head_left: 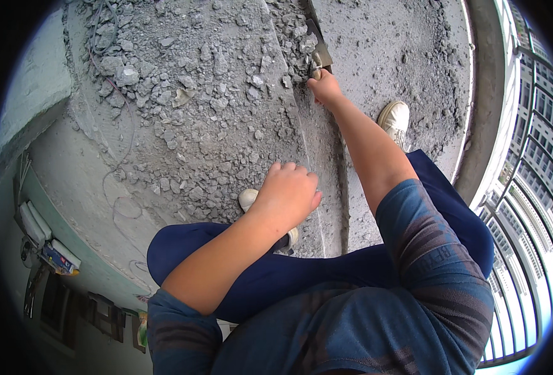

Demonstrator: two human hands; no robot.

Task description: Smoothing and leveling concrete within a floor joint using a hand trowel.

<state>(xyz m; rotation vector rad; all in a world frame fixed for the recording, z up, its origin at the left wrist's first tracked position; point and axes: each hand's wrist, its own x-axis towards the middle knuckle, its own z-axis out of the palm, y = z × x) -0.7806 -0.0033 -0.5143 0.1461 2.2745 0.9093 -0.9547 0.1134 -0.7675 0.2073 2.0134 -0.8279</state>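
My right hand (324, 89) reaches far out ahead, its fingers wrapped round the handle of a trowel (321, 51). The trowel's flat, dark-edged blade lies along a groove in the concrete, next to loose grey rubble (299, 44). Over the rubble's near edge, my left hand (287, 195) hangs with its back up and its fingers curled in. Nothing shows in it, though the fingertips are tucked out of sight. It is apart from the ground, above my left shoe (247, 199).
Broken concrete (195, 119) covers the floor at left and centre, with a thin cable (126, 119) beside it. A concrete block (35, 87) stands far left. My right shoe (394, 119) rests on gritty floor. A metal railing (520, 187) runs along the right, buildings beyond.
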